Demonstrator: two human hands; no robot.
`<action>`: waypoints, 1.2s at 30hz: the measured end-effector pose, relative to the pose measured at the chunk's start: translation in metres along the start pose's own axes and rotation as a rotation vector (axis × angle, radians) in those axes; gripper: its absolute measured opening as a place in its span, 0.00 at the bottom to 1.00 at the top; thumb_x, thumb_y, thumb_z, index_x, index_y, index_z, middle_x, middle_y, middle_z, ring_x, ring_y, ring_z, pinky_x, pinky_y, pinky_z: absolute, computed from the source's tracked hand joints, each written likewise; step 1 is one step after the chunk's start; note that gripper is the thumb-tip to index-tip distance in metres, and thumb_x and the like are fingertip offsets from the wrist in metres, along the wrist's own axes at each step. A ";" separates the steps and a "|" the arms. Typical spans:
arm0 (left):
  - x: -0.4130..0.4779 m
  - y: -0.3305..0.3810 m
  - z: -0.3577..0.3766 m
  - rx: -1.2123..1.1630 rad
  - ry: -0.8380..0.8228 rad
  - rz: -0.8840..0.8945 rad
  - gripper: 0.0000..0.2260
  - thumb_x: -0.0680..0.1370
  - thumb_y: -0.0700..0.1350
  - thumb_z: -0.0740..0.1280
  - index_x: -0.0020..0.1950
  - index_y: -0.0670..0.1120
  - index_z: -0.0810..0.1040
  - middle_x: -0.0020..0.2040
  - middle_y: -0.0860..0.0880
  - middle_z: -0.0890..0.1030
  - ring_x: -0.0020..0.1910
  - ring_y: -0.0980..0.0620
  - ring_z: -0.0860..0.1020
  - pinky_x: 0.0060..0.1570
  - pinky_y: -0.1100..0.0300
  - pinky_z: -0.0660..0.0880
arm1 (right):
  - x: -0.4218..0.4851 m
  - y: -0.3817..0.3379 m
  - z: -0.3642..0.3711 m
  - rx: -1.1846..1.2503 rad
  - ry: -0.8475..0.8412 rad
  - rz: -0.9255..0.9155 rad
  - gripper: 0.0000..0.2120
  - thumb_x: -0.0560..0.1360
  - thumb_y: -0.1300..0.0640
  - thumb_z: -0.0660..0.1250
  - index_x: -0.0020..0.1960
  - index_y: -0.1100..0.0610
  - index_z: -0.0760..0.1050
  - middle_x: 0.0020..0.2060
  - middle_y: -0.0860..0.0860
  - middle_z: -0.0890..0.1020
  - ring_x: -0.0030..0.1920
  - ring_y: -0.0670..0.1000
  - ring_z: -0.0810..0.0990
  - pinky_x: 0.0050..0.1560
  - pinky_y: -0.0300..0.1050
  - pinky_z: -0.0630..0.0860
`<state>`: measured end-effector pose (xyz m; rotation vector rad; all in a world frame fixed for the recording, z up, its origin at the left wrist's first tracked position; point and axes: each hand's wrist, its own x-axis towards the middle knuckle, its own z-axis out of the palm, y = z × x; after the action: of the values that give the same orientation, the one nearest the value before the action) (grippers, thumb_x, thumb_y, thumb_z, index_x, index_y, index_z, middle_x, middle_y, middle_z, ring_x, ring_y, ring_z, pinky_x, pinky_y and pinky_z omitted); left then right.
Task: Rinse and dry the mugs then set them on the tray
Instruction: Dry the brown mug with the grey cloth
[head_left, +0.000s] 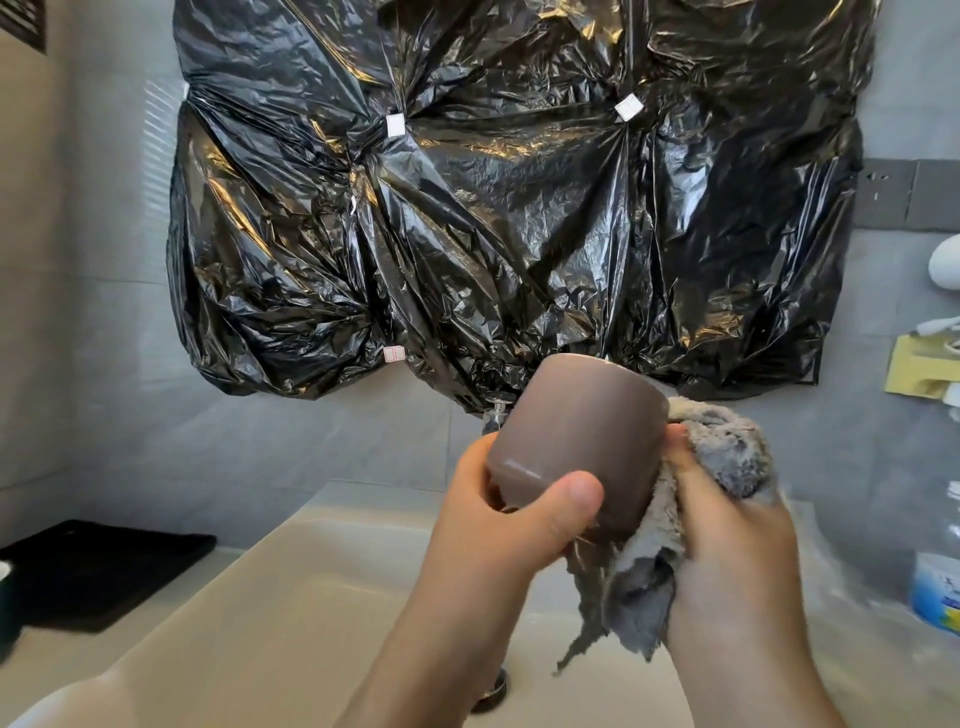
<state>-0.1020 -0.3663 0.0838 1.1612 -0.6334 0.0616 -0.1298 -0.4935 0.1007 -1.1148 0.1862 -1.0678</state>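
Both hands are raised over the sink (249, 597). Left hand (498, 525) grips the brown mug (587, 415), thumb across its front, and the mug sits tilted in mid-air. Right hand (727, 530) clutches a grey cloth (727, 447), bunched against the mug's right side. A black tray (104, 566) lies left of the sink, well apart from the mug. Crinkled black plastic (467, 208) covers the wall behind.

Brown mug (587, 431) tilted in the air, grey cloth (737, 452) against its side, black tray (104, 566) flat at left
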 end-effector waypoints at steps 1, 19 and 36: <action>0.001 0.000 -0.001 -0.034 0.012 -0.007 0.31 0.55 0.57 0.76 0.58 0.54 0.79 0.53 0.47 0.86 0.50 0.48 0.84 0.54 0.42 0.80 | -0.001 0.002 0.001 0.017 -0.067 0.030 0.14 0.69 0.47 0.78 0.48 0.55 0.83 0.45 0.53 0.87 0.46 0.55 0.86 0.54 0.55 0.81; 0.008 -0.002 -0.031 0.201 -0.132 -0.130 0.33 0.53 0.52 0.79 0.57 0.49 0.81 0.48 0.45 0.86 0.47 0.46 0.86 0.42 0.54 0.82 | -0.002 0.016 -0.007 -0.015 -0.242 0.043 0.23 0.59 0.39 0.75 0.50 0.47 0.83 0.45 0.51 0.88 0.49 0.55 0.86 0.56 0.63 0.80; 0.015 0.006 0.004 0.113 -0.030 -0.500 0.44 0.47 0.64 0.84 0.60 0.52 0.77 0.52 0.48 0.86 0.51 0.50 0.84 0.44 0.57 0.80 | 0.038 -0.043 -0.062 -0.262 -0.189 0.394 0.09 0.66 0.54 0.73 0.46 0.50 0.84 0.44 0.50 0.87 0.49 0.51 0.85 0.50 0.47 0.79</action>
<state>-0.0933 -0.3712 0.0971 1.4031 -0.3544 -0.3488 -0.1735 -0.5633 0.1191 -1.3396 0.3864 -0.5942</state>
